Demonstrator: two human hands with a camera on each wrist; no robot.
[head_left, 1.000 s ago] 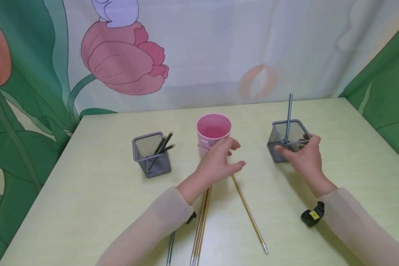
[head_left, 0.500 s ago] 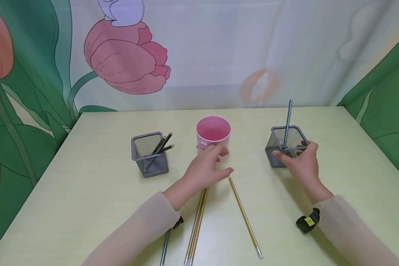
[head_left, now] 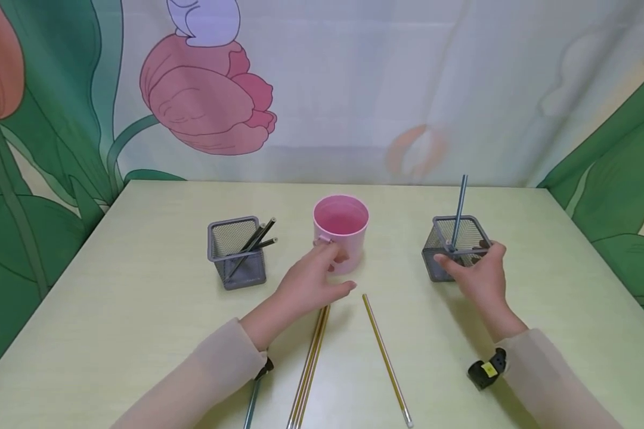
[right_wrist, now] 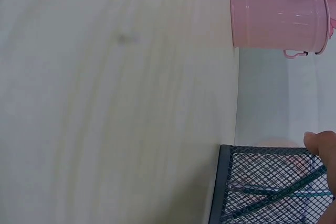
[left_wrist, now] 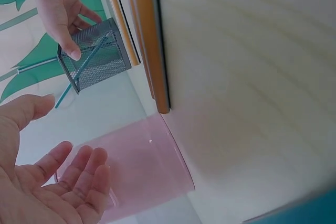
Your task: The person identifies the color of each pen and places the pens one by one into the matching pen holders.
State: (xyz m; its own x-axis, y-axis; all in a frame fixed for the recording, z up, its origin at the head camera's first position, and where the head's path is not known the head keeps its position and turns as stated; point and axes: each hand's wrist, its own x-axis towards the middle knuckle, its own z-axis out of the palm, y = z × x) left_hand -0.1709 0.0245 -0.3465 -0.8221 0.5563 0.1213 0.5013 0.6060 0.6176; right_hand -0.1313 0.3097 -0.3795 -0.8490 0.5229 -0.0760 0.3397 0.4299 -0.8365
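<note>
The right hand held the mesh cup.
Thumb and fingers pinched near its rim. The left hand, thumb and fingers apart, was by the pink bucket; I couldn't tell if they touched.

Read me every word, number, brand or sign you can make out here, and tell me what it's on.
No text is readable.
Yellow sticker on the black wrist device: any marking too small.
Pink bucket, right mesh pencil holder, left mesh pencil holder, gold pencil: none legible.
</note>
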